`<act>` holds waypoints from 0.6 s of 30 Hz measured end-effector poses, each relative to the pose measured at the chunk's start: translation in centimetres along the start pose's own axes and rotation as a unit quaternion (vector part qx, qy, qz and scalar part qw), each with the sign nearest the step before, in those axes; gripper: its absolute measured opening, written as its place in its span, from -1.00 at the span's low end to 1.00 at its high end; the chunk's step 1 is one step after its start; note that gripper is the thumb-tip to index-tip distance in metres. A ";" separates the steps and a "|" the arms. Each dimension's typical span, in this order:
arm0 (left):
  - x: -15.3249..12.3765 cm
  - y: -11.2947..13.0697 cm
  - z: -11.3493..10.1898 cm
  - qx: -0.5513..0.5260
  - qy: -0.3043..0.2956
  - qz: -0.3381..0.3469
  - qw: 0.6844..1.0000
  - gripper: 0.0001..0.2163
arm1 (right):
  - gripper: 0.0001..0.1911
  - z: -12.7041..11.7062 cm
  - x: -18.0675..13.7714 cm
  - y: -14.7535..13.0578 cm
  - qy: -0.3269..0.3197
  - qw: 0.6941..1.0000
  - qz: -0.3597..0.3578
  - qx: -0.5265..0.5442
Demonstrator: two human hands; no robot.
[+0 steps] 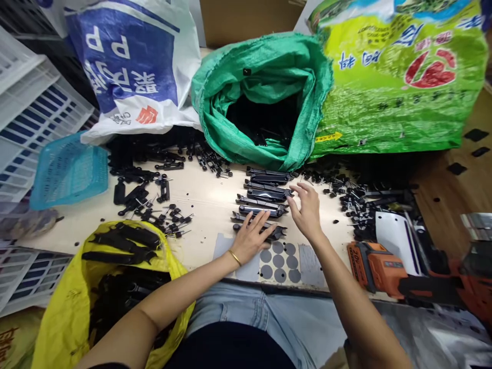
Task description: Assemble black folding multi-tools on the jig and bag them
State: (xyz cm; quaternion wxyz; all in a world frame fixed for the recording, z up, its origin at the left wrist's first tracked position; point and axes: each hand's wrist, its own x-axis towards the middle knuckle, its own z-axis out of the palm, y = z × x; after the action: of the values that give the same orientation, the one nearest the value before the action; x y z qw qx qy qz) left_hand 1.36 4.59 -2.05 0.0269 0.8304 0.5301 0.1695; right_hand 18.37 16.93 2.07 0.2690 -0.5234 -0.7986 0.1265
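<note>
Several long black plastic parts [265, 195] lie side by side in a column on the pale tabletop, some with a glossy strip along them. My left hand [251, 238], with a gold bangle at the wrist, lies palm down over the nearest part with its fingers spread. At the right ends of the parts is my right hand [307, 210], its thumb and fingers apart. Its fingertips are beside one part's end; whether they touch it I cannot tell. Grey round pads [277, 260] form a grid on the table below my left hand.
A green woven sack [207, 107] stands open behind the parts. On the left are a yellow sack [57, 312] of black parts and a blue basket [71, 171]. Small black pins [175, 218] lie scattered. An orange power tool [380, 269] lies at the right.
</note>
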 end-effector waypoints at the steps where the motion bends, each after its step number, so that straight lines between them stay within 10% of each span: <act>1: 0.5 0.2 0.2 0.011 -0.023 -0.007 1.000 -0.25 | -0.56 0.8 1.5 0.2 -0.027 0.998 -0.029 -0.043; 8: 3.8 -0.6 0.3 0.046 -0.088 -0.066 0.993 -0.15 | -0.51 5.8 6.0 0.6 -0.124 0.969 -0.075 -0.198; 18: 5.5 -1.9 0.4 -0.093 -0.005 -0.070 0.993 -0.19 | -0.63 3.1 13.4 -2.2 -0.052 0.992 -0.032 -0.111</act>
State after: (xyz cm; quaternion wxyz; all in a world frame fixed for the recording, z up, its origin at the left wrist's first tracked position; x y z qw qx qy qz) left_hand 1.94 10.37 -1.49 0.1186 0.7862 0.5685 0.2113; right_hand 10.81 28.34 4.58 0.1707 -0.5167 -0.8372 0.0552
